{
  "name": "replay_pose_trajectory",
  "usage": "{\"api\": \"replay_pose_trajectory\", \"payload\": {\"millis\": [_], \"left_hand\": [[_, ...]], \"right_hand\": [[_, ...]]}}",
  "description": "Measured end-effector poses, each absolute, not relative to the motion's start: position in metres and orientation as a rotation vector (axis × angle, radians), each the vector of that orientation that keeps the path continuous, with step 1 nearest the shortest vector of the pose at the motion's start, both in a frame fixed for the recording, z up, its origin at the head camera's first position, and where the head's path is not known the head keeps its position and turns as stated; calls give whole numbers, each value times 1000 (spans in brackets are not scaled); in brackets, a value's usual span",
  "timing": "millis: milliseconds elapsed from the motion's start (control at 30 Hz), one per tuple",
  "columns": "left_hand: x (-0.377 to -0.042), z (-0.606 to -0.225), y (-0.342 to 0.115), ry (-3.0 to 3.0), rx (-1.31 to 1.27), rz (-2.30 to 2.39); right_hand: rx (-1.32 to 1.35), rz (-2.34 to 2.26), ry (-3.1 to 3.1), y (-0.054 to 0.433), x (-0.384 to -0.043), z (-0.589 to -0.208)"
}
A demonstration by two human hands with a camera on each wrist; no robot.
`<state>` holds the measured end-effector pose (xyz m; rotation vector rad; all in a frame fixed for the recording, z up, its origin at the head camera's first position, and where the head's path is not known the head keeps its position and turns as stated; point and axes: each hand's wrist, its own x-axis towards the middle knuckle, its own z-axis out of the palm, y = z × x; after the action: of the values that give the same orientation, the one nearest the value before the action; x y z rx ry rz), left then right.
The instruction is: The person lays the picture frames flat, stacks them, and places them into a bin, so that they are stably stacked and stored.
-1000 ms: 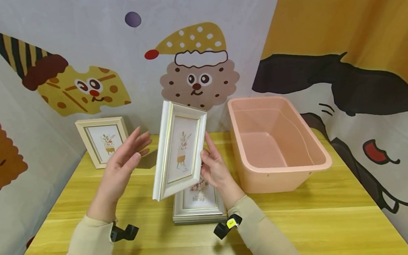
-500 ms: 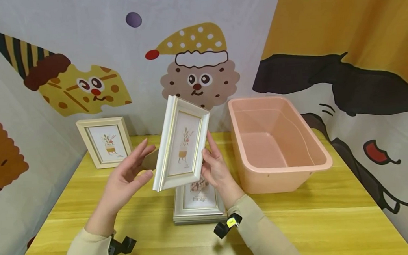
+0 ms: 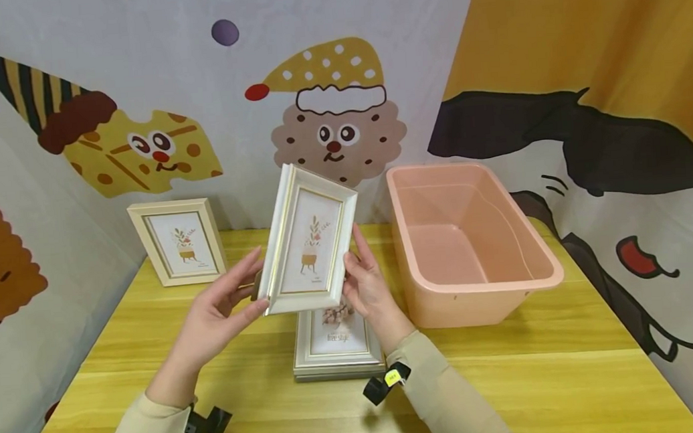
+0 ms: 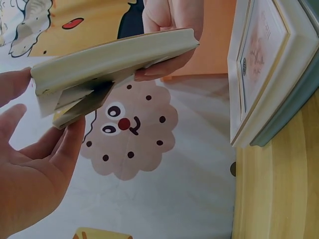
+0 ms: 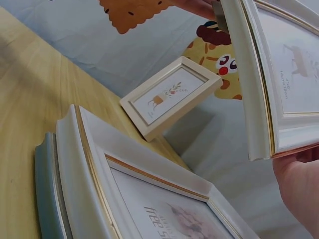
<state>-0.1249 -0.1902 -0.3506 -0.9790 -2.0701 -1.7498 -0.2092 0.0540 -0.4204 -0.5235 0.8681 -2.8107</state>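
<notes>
We've brought L hand [image 3: 217, 313], clear of the white frame [image 3: 308, 246] a moment ago, onto it: thumb at edge, fingers grasping rear stand [image 4: 84, 105]. R hand [image 3: 368, 285] grips opp. side, as before. Frame's held up, tilted, L of pink bin [image 3: 473, 308]; frame stack [image 3: 340, 360] also L of bin. Our read: one-handed hold now two-handed, w/ stand in hand.

Indoor spot; can't tell from here whether it's a home or a studio. Reads as a curtained recording corner: wrinkled cartoon-print cloth [image 3: 160, 48] behind and along both sides, with a cheese character [image 3: 143, 157] and a biscuit face [image 3: 341, 143]. Wood-grain worktop [image 3: 545, 377] right in front of it. Black wrist cameras [image 3: 209, 422] fit that. White picture frame [image 3: 307, 243] and pink tub [image 3: 464, 307] are household stuff.
</notes>
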Motion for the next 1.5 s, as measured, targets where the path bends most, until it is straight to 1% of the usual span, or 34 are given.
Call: {"api": "replay_pose_trajectory", "payload": {"millis": [333, 767, 1100, 1333, 1500], "left_hand": [[-127, -357, -192, -2114, -976, -1704], [-132, -368, -196, -2261, -792, -1699], [-134, -376, -199, -2315, -691, -1816], [-134, -383, -198, -2328, -703, -1883], [-135, -390, -198, -2316, -721, -1948]], "right_hand": [[-461, -2825, 984, 54, -209, -421], [-248, -2814, 1222, 57, -201, -414], [-209, -2718, 1374, 65, -194, -415], [-147, -2638, 1523, 73, -189, -415], [-155, -2592, 1630, 80, -185, -416]]}}
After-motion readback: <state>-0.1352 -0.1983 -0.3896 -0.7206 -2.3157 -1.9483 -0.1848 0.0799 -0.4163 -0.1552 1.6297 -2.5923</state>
